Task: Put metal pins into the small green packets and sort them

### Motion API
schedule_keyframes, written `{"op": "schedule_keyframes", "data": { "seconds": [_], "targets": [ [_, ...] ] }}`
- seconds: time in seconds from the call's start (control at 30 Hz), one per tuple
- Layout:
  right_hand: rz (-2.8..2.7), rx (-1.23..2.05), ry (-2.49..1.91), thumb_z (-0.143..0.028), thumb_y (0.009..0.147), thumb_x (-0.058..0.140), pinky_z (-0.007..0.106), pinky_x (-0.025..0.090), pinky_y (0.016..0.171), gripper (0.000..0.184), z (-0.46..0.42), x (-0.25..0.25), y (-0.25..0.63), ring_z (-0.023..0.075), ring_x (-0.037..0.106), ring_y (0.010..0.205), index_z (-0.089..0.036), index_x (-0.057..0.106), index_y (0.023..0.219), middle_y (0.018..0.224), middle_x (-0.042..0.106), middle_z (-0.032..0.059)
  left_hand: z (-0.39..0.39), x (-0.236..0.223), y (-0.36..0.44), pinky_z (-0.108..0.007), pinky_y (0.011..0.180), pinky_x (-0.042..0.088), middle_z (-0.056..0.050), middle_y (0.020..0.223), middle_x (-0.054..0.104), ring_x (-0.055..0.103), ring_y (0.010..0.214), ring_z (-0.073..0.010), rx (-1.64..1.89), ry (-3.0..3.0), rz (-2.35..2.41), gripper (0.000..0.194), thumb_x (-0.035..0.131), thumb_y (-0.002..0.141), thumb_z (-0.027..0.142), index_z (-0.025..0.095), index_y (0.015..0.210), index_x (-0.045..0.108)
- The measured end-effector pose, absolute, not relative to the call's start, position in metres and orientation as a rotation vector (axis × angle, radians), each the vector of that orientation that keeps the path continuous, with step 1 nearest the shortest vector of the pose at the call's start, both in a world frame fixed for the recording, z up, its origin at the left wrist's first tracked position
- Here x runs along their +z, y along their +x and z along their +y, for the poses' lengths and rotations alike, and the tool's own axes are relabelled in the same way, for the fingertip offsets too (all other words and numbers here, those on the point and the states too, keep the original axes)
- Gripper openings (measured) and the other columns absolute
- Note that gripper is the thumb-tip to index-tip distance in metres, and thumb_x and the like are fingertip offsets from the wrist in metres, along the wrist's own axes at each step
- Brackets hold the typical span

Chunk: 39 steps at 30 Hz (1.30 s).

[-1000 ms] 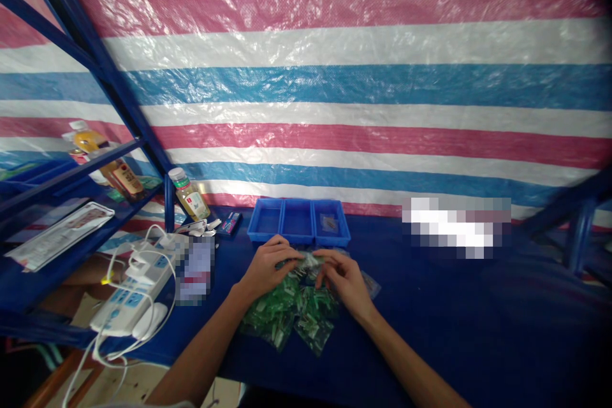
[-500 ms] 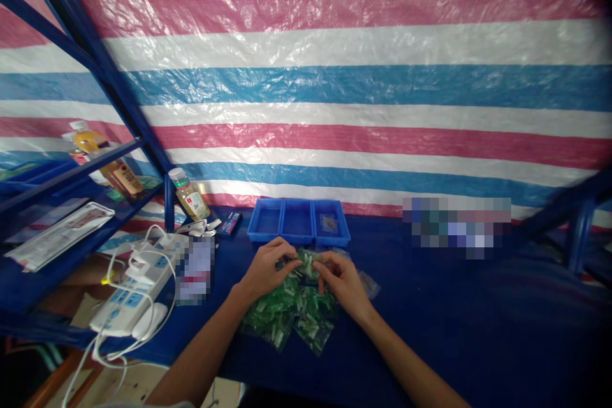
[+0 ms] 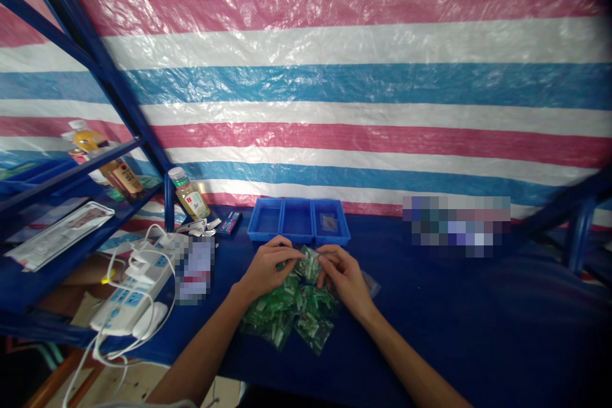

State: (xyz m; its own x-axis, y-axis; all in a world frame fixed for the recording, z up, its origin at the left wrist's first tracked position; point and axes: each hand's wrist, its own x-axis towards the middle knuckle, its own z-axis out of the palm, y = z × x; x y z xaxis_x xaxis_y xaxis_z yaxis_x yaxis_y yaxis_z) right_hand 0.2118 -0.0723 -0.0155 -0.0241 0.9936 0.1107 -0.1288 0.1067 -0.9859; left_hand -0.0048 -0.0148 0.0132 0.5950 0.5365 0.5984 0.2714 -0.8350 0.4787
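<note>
Between my two hands is a small clear plastic bag (image 3: 310,266) with greenish contents too small to make out. My left hand (image 3: 273,266) pinches its upper left edge between thumb and fingers. On the other side, the thumb and fingers of my right hand (image 3: 343,272) are closed on its upper right edge. Below the hands lies a pile of similar green-tinted plastic bags (image 3: 272,309), partly covered by my left wrist. Another bag (image 3: 313,325) rests at the pile's right. Part of a clear bag (image 3: 371,283) shows beyond my right hand.
A blue three-compartment tray (image 3: 282,239) stands behind my hands, with a small bag (image 3: 329,223) in its right compartment. To the left are a white power strip (image 3: 129,299) with tangled cables, a bottle (image 3: 191,196) and a blue metal frame (image 3: 108,92). Striped sheeting (image 3: 335,86) hangs behind.
The small bag between my hands now lies flatter and shows more of its face. My fingers have shifted slightly at its upper edge; the pile and tray look the same.
</note>
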Motion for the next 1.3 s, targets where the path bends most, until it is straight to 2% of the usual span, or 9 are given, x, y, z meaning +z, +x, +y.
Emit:
{"op": "schedule_keyframes", "data": {
  "seconds": [0.1,0.3,0.37,0.5,0.67,0.93,1.03,1.17,1.3],
  "targets": [
    [-1.199,1.203,-1.028,-0.057,0.093,0.064,0.024,0.032,0.041,0.04,-0.073,-0.016,0.212,0.0151,0.057,0.043,-0.024,0.058,0.113,0.061,0.061,-0.0042,-0.014,0.012,-0.006,-0.033,0.084,0.055,-0.007,0.086,0.074,0.064,0.096,-0.0207,1.081,2.493,0.679,0.021,0.064,0.094,0.014,0.02,0.11,0.077],
    [-1.231,1.149,-1.063,-0.06,0.094,0.061,0.024,0.032,0.043,0.039,-0.075,-0.013,0.212,0.0136,0.05,0.045,-0.023,0.064,0.106,0.063,0.061,-0.002,-0.015,0.013,-0.006,-0.033,0.084,0.053,-0.007,0.087,0.074,0.063,0.094,-0.0202,1.082,2.489,0.698,0.017,0.065,0.095,0.017,0.019,0.107,0.076],
    [-1.253,1.117,-1.043,-0.06,0.094,0.061,0.024,0.034,0.044,0.039,-0.075,-0.012,0.212,0.0125,0.049,0.047,-0.022,0.067,0.102,0.072,0.063,0.0006,-0.015,0.015,-0.006,-0.034,0.083,0.051,-0.007,0.088,0.074,0.061,0.091,-0.0197,1.085,2.494,0.703,0.013,0.065,0.095,0.018,0.018,0.103,0.075],
    [-1.293,1.068,-0.95,-0.058,0.089,0.069,0.024,0.041,0.048,0.037,-0.075,-0.012,0.214,0.0153,0.06,0.066,-0.023,0.073,0.099,0.106,0.062,0.0076,-0.016,0.019,-0.006,-0.035,0.083,0.048,-0.007,0.087,0.073,0.059,0.086,-0.0192,1.081,2.512,0.708,0.008,0.067,0.095,0.021,0.015,0.093,0.072],
    [-1.357,1.063,-0.934,-0.046,0.083,0.079,0.027,0.05,0.066,0.028,-0.075,-0.015,0.212,0.0241,0.063,0.096,-0.023,0.076,0.099,0.108,0.066,0.0075,-0.017,0.021,-0.005,-0.036,0.083,0.047,-0.007,0.086,0.071,0.058,0.087,-0.0198,1.082,2.519,0.717,0.009,0.066,0.096,0.021,0.015,0.09,0.07],
    [-1.266,1.133,-1.083,-0.047,0.085,0.076,0.027,0.046,0.061,0.029,-0.074,-0.018,0.211,0.0181,0.061,0.07,-0.019,0.073,0.092,0.083,0.07,0.0032,-0.017,0.018,-0.005,-0.033,0.079,0.048,-0.007,0.084,0.07,0.06,0.086,-0.02,1.09,2.507,0.717,0.008,0.066,0.095,0.023,0.016,0.091,0.07],
    [-1.178,1.16,-1.023,-0.044,0.082,0.079,0.025,0.045,0.057,0.032,-0.073,-0.018,0.211,0.0168,0.061,0.067,-0.021,0.067,0.1,0.08,0.069,0.0011,-0.018,0.018,-0.005,-0.03,0.076,0.049,-0.006,0.083,0.068,0.06,0.084,-0.0185,1.071,2.477,0.749,0.009,0.066,0.095,0.025,0.016,0.092,0.068],
    [-1.067,1.219,-0.95,-0.041,0.082,0.081,0.022,0.041,0.05,0.046,-0.071,-0.019,0.212,0.0132,0.058,0.056,-0.025,0.055,0.116,0.073,0.064,-0.0047,-0.017,0.015,-0.007,-0.026,0.068,0.05,-0.005,0.085,0.067,0.06,0.081,-0.0164,1.048,2.398,0.817,0.009,0.064,0.096,0.025,0.017,0.095,0.067],
    [-1.018,1.228,-0.917,-0.04,0.083,0.081,0.022,0.04,0.048,0.05,-0.07,-0.02,0.213,0.0118,0.056,0.052,-0.028,0.051,0.121,0.073,0.064,-0.0057,-0.014,0.01,-0.006,-0.033,0.082,0.053,-0.008,0.093,0.073,0.062,0.093,-0.0196,1.04,2.456,0.704,0.016,0.059,0.099,0.021,0.018,0.108,0.072]
  ]
}}
